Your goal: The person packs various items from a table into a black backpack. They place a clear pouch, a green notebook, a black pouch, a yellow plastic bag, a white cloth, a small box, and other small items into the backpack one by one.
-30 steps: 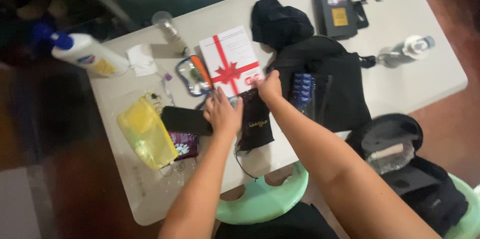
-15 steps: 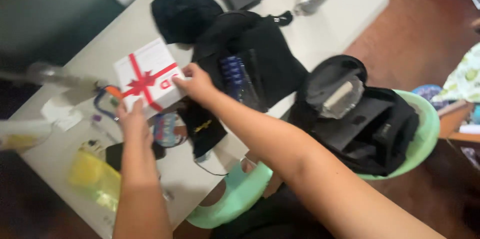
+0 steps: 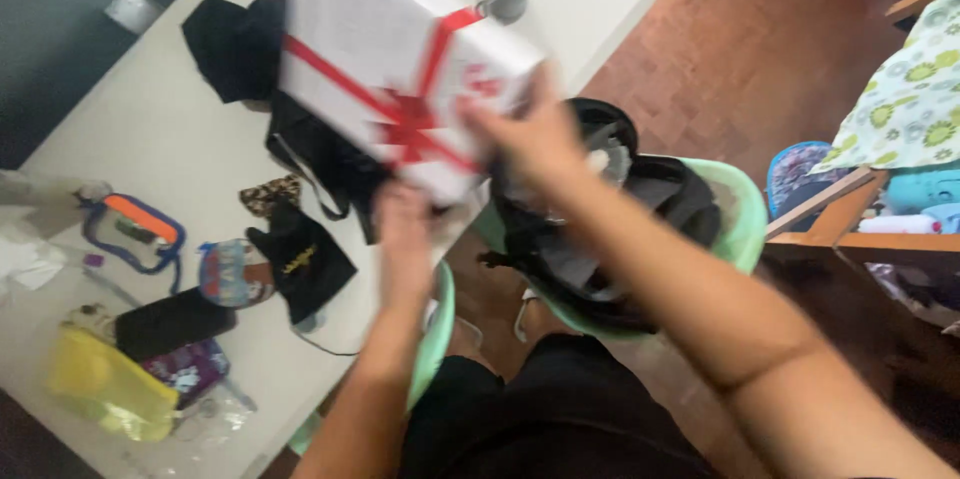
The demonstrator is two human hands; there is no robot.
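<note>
Change: white box with red ribbon (image 3: 400, 69) is off the table (image 3: 160, 149) now, lifted toward the open black bag (image 3: 600, 229).
Left hand (image 3: 403, 229): fingers clamped under the box.
Right hand (image 3: 530, 134): gripping its near edge.
Bag: on green stool (image 3: 745, 214), pale items inside, blurred.

Box (image 3: 400, 59) above table (image 3: 150, 149), backpack (image 3: 600, 229) on stool (image 3: 740, 229) right.

Both hands (image 3: 530, 134) hold white ribboned box (image 3: 400, 59) aloft.
</note>
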